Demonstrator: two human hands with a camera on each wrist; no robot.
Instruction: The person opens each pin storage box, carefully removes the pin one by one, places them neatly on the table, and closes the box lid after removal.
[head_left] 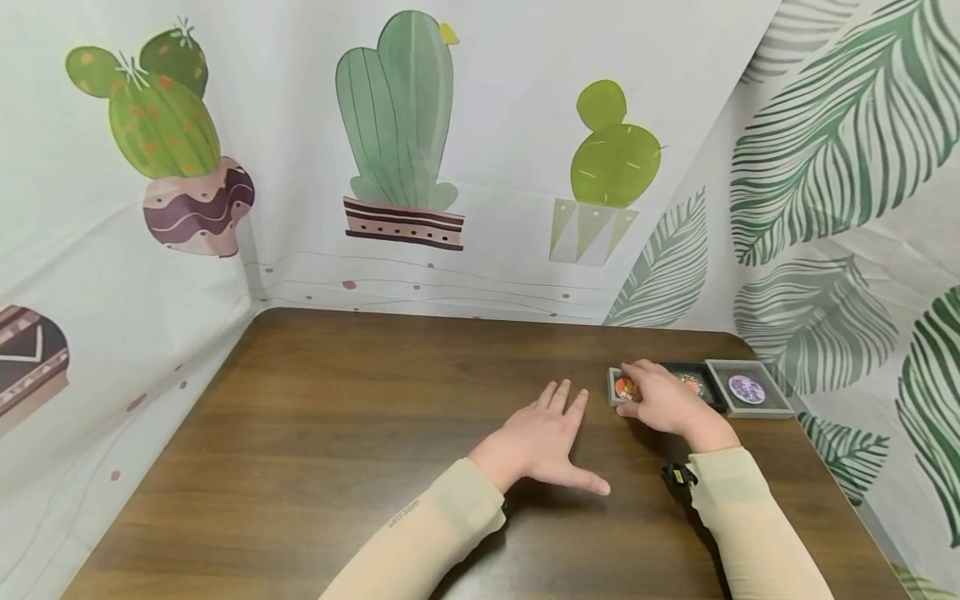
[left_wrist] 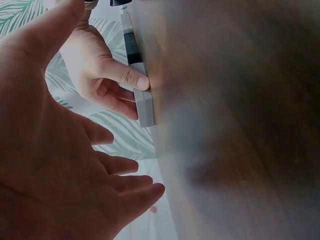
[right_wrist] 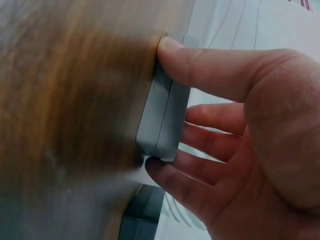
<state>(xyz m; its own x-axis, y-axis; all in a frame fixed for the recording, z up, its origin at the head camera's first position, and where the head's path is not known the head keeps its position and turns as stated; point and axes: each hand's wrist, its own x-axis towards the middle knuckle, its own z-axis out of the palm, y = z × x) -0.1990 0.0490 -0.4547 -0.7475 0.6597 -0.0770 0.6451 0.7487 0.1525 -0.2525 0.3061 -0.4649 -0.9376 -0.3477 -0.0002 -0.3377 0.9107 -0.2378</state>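
Observation:
At the right end of the table, three flat boxes stand in a row. My right hand holds the leftmost grey box, which has a round orange picture on top. The right wrist view shows the thumb on one side of this grey box and the fingers at its end and far side. Just right of it is a black box, partly covered by the hand. A larger grey box with a round purple picture ends the row. My left hand is spread over the table, holding nothing.
The brown wooden table carries the boxes near its back right corner. A white cloth printed with cacti hangs behind it, and a leaf-patterned cloth hangs at the right.

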